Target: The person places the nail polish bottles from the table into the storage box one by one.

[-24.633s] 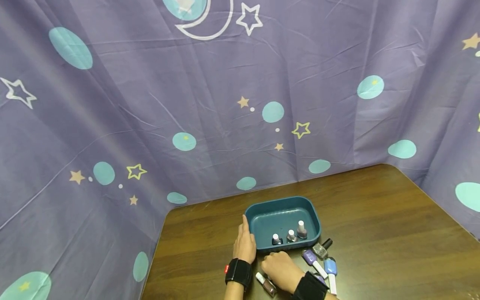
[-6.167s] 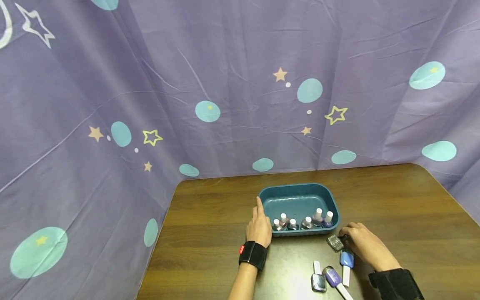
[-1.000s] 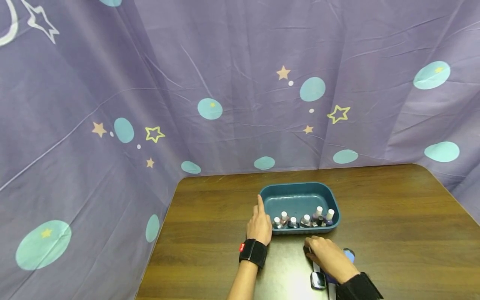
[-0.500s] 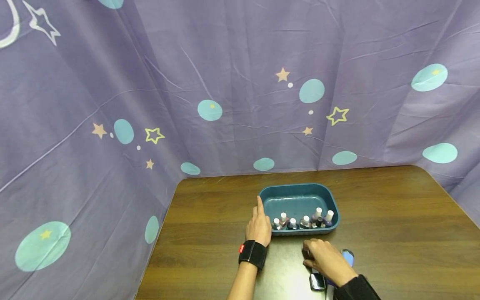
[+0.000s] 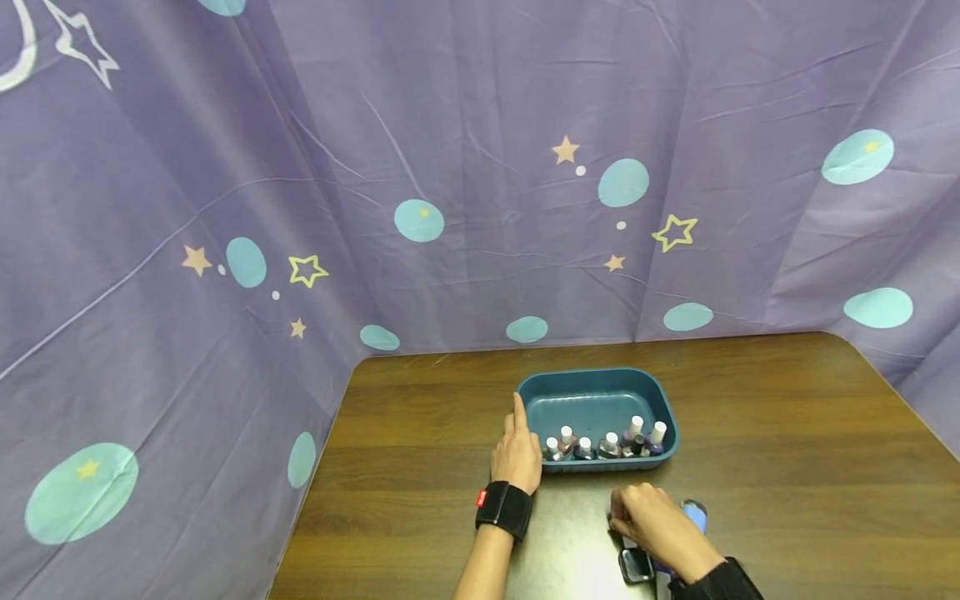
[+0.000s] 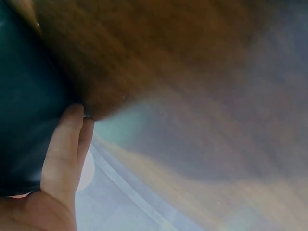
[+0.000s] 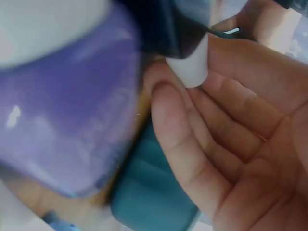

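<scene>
While my straight-fingered left hand [image 5: 516,460] touched the teal tray [image 5: 588,407] at lower centre, the dark bottle [image 5: 636,567] lay bottom right by my curled right hand [image 5: 658,523], pinched or not I couldn't tell; hasty lifting could have knocked the adjacent purple bottle [image 7: 72,110].

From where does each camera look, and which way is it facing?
Head: worn on the head, facing forward and down at the table, tray and curtain; shows left hand, left forearm and right hand.
Left wrist: worn there, facing along the left hand to the tray's side; shows only that hand.
Right wrist: worn there, facing into the right hand, with a white cap and purple bottle close.
Shared: head and left wrist both show the left hand and tray.
</scene>
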